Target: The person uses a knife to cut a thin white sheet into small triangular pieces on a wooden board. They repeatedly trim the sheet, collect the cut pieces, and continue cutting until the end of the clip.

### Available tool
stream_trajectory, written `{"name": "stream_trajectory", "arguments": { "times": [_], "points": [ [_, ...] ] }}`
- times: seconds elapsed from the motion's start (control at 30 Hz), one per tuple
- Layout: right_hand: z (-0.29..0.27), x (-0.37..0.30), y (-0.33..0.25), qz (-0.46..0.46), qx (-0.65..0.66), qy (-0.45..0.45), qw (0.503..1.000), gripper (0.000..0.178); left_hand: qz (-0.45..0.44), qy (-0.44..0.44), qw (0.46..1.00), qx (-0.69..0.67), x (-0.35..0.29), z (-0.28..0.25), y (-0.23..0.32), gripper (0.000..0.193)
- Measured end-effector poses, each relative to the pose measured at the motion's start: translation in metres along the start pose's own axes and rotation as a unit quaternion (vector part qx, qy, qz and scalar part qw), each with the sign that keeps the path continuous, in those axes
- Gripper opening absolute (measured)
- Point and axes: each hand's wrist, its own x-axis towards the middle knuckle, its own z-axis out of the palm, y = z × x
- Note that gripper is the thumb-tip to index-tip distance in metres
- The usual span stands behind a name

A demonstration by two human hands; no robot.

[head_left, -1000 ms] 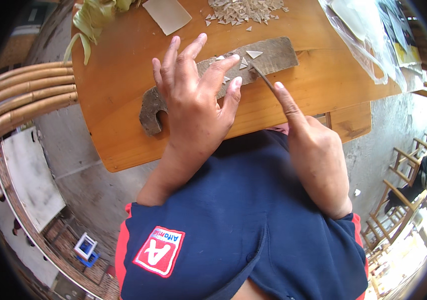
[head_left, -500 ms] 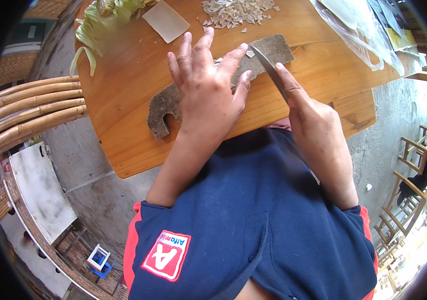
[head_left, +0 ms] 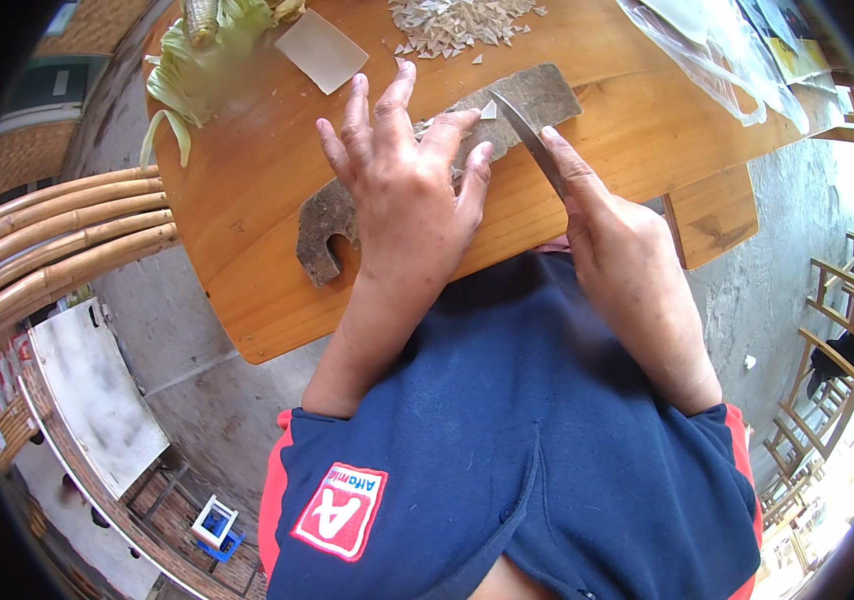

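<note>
My right hand (head_left: 622, 240) grips a knife (head_left: 532, 140), index finger stretched along the back of its blade. The blade's tip rests near a small white cut piece (head_left: 488, 110) on a worn grey-brown board (head_left: 537, 95) with a hooked notch at its left end. My left hand (head_left: 402, 175) is over the middle of the board with its fingers spread, the index fingertip close beside that piece. Bits of white material show by the left fingers; the palm hides the rest. Beyond the board lie a pale square sheet (head_left: 322, 50) and a heap of small white triangular pieces (head_left: 457, 22).
The wooden table (head_left: 257, 270) carries corn in green husks (head_left: 197, 65) at far left and a clear plastic bag (head_left: 717, 60) at far right. A bamboo bench (head_left: 67, 235) stands left of it. Wooden chairs (head_left: 827, 375) are on the right.
The knife tip has shifted slightly left, and my left hand has drawn back a little to the left. A small white piece now lies more exposed between the fingertip and the blade.
</note>
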Motion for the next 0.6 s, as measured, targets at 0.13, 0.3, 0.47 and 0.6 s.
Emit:
{"name": "stream_trajectory", "arguments": {
  "times": [0.13, 0.3, 0.47, 0.6],
  "points": [
    [0.0058, 0.0006, 0.0023, -0.020, -0.005, 0.015, 1.000, 0.056, 0.012, 0.006, 1.000, 0.001, 0.0004, 0.0005, 0.0007, 0.029],
    [0.0086, 0.0037, 0.0013, -0.019, -0.009, 0.006, 1.000, 0.059, 0.022, 0.012, 1.000, 0.019, -0.0015, 0.0025, -0.0001, 0.028],
    [0.0080, 0.0049, -0.0010, -0.005, -0.018, -0.006, 1.000, 0.062, 0.030, 0.014, 0.999, 0.030, -0.0020, 0.0030, 0.0002, 0.027],
    [0.0105, 0.0044, -0.0005, -0.008, -0.053, -0.007, 0.999, 0.068, 0.029, 0.011, 0.999, 0.024, -0.0036, 0.0024, 0.0000, 0.026]
  ]
}}
